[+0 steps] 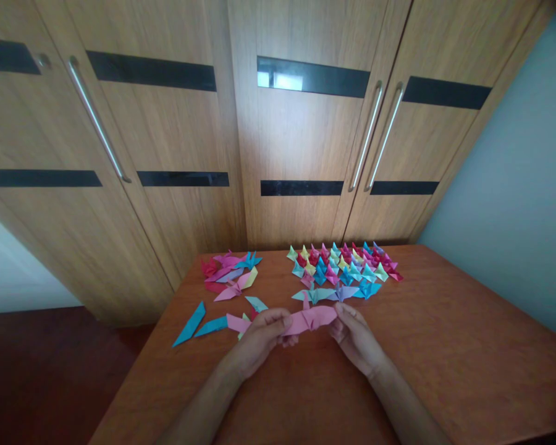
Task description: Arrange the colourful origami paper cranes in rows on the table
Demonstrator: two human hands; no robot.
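Observation:
A pink origami crane [311,319] is stretched between my two hands, its wings spread sideways and a pointed part standing up in the middle. My left hand [267,330] pinches one wing between thumb and fingers. The tip of the other wing is pinched by my right hand [352,334]. Just beyond the held crane, a row of spread-winged cranes lies on the table, among them a pale green one [313,294], a lilac one [341,292] and a blue one [367,289]. Close to my left hand lie a folded pink paper piece [237,322] and a blue one [212,326].
The brown wooden table [445,334] stands against a wooden wardrobe [301,136] with metal handles. Several rows of small colourful folded cranes [343,262] fill its back. A loose pile of cranes [229,272] sits back left, with a blue folded strip [189,324] nearer the left edge.

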